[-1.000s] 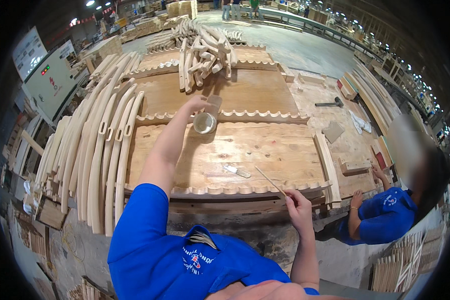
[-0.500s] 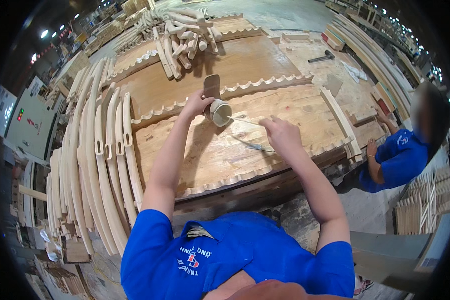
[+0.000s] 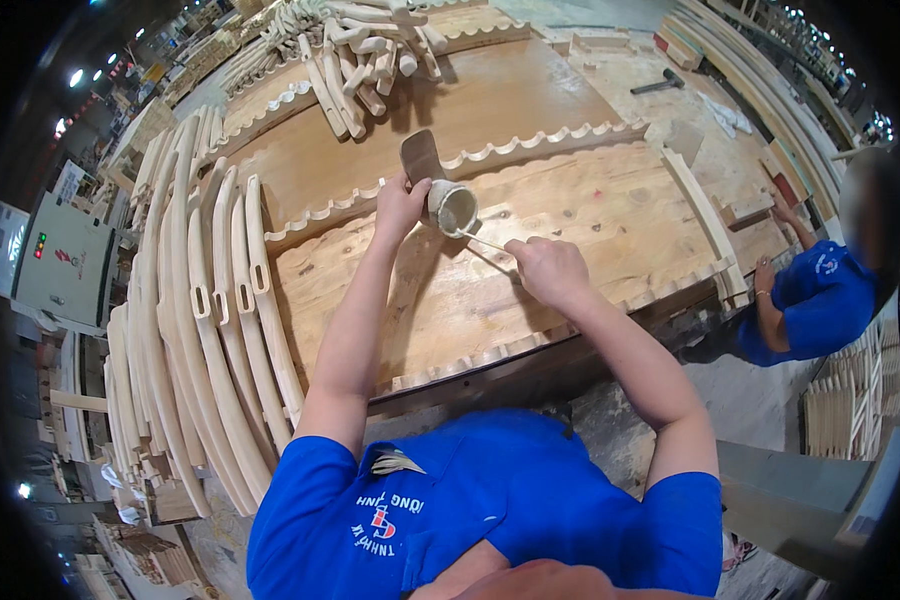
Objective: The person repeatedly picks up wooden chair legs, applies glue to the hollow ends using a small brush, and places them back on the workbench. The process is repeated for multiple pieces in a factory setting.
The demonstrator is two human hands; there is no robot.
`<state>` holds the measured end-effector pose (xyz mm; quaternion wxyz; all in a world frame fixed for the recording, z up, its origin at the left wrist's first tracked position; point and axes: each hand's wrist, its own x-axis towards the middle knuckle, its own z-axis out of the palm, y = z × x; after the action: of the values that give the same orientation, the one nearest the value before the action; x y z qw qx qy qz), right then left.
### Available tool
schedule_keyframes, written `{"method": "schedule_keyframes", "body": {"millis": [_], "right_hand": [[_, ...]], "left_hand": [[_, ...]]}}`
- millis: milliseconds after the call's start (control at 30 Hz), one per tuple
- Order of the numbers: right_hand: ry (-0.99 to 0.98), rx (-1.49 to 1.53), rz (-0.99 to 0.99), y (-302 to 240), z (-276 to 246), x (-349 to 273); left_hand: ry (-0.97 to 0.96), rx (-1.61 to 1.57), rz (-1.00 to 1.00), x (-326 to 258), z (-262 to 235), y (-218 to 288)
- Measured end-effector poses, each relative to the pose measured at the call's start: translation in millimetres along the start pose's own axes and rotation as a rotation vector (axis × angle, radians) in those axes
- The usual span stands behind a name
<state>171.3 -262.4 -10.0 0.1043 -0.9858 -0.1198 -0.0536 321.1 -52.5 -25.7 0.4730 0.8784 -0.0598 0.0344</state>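
My left hand [image 3: 400,208] is closed round a whitish, crusted cup [image 3: 454,208], its thumb near the rim. A flat brown flap [image 3: 422,157] stands up beside my fingers at the cup's far side. The cup is tilted with its mouth toward me and to the right. In my right hand [image 3: 554,273], the fingers pinch a thin pale stick [image 3: 486,242], whose far end reaches the cup's lip. What lies deep inside the cup cannot be made out. Both hands are above a pale wooden panel [image 3: 570,215] edged with scalloped strips [image 3: 540,150].
Long curved wooden pieces [image 3: 185,290] stand in a row at the left. Shorter wooden parts [image 3: 370,60] are piled at the back. A hammer [image 3: 660,82] lies at the far right, near a white cloth [image 3: 725,115]. A co-worker in a blue shirt [image 3: 820,300] is at the right.
My right hand has come closer to the cup, and less of the stick shows between them. My left hand still holds the cup. The whole view has shifted slightly.
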Motion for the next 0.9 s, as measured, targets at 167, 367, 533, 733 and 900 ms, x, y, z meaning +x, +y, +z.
{"method": "schedule_keyframes", "body": {"millis": [167,367,533,733,900], "right_hand": [[0.109,0.09,-0.001,5,-10,6],[0.312,0.027,-0.086,9,2,23],[0.254,0.048,-0.111,14,-1,15],[0.233,0.076,-0.054,5,6,15],[0.164,0.184,0.116,9,11,5]], "left_hand": [[-0.085,-0.218,-0.015,4,-9,-18],[-0.248,-0.438,-0.057,4,-11,-21],[-0.184,-0.482,-0.084,-3,-9,-20],[-0.196,-0.463,-0.077,-1,-13,-22],[-0.167,-0.516,-0.094,-5,-9,-20]]}}
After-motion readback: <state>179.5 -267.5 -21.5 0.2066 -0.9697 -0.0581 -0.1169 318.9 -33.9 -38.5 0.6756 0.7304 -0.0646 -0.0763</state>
